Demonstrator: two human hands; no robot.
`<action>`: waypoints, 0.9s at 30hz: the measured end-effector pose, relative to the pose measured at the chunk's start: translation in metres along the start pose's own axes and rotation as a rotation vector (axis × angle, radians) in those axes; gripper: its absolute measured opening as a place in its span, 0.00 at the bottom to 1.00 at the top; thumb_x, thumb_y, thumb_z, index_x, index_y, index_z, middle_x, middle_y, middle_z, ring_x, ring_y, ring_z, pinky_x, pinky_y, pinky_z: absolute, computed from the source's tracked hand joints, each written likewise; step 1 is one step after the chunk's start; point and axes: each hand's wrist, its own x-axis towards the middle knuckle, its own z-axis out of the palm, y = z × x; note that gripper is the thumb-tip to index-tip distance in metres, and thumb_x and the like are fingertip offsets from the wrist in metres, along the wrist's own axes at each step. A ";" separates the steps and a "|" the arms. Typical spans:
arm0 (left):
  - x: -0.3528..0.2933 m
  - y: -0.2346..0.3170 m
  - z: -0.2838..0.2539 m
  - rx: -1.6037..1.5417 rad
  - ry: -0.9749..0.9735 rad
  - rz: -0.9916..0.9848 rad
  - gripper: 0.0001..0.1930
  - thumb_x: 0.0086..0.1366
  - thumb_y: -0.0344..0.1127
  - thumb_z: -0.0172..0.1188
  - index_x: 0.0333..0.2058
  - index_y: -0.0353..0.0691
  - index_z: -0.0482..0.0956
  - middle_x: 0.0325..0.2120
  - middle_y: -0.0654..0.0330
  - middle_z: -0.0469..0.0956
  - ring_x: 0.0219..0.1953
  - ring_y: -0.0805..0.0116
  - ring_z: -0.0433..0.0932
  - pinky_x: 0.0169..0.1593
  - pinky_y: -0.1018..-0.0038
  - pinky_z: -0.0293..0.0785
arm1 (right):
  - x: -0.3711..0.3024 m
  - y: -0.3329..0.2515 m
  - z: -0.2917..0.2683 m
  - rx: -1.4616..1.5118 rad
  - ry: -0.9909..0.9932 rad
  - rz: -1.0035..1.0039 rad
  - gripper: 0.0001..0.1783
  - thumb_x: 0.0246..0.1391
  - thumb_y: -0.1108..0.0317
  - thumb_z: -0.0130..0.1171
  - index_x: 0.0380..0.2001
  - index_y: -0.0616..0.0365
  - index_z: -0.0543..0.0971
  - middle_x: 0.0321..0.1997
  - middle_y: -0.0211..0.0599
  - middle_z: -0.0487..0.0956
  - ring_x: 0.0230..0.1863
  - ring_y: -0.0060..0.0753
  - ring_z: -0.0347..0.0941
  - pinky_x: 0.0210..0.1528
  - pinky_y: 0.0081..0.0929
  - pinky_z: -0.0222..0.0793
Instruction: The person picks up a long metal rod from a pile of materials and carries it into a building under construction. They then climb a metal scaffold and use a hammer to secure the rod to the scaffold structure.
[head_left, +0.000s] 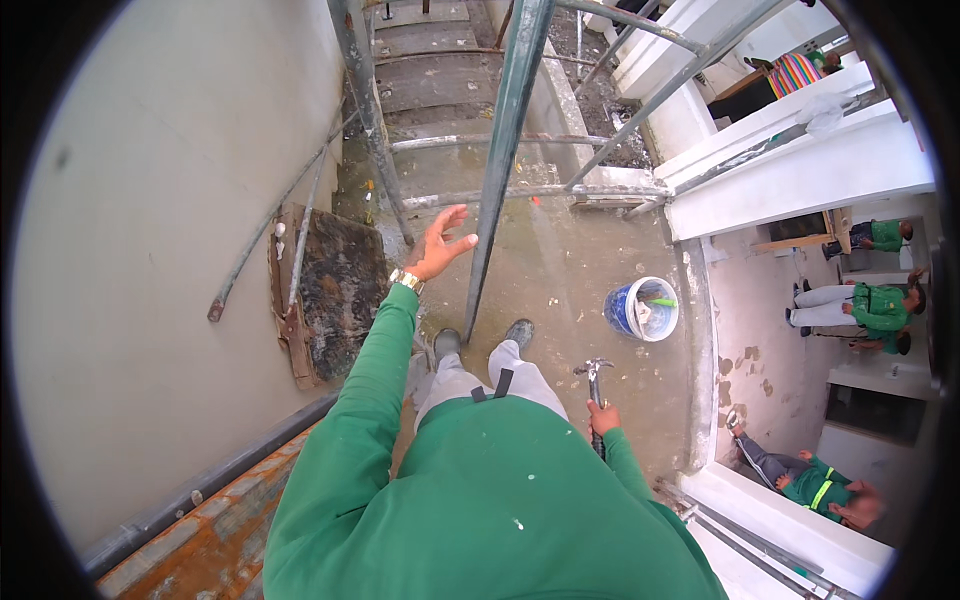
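My left hand [440, 246], with a metal watch [407, 280] on the wrist, reaches forward with its fingers apart. Its thumb and fingertips are beside a long grey-green post [500, 140], which runs from the top of the view down to the floor by my boots. Whether the thumb touches the post I cannot tell. Low at my right side, my right hand [603, 418] is closed round the handle of a claw hammer [595, 372], head up.
Scaffold pipes [520, 190] stand ahead, before concrete steps [430, 80]. A white-and-blue bucket [642, 309] sits on the wet floor to the right. A dirty board [335, 290] and loose pipes [262, 230] lean by the left wall. Several people in green [882, 307] are beyond the right-hand ledge.
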 end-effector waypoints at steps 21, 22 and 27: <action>0.128 0.249 -0.049 -0.072 0.036 0.539 0.33 0.67 0.60 0.43 0.58 0.37 0.66 0.53 0.56 0.71 0.55 0.66 0.70 0.58 0.68 0.64 | -0.141 -0.257 -0.022 -0.035 -0.123 -1.001 0.13 0.55 0.66 0.59 0.39 0.62 0.71 0.20 0.28 0.71 0.17 0.18 0.68 0.19 0.22 0.62; 0.138 0.269 -0.052 -0.034 0.029 0.559 0.33 0.67 0.61 0.44 0.57 0.37 0.67 0.51 0.56 0.72 0.53 0.66 0.71 0.57 0.69 0.66 | -0.142 -0.264 -0.013 -0.074 -0.097 -1.111 0.14 0.55 0.65 0.59 0.40 0.62 0.71 0.20 0.30 0.72 0.17 0.21 0.69 0.19 0.24 0.63; 0.170 0.318 -0.021 -0.366 -0.442 0.396 0.27 0.66 0.61 0.47 0.38 0.39 0.72 0.27 0.61 0.73 0.29 0.72 0.73 0.37 0.77 0.69 | -0.182 -0.322 0.003 -0.315 0.146 -1.437 0.19 0.54 0.59 0.60 0.43 0.61 0.71 0.24 0.40 0.76 0.20 0.41 0.73 0.21 0.34 0.67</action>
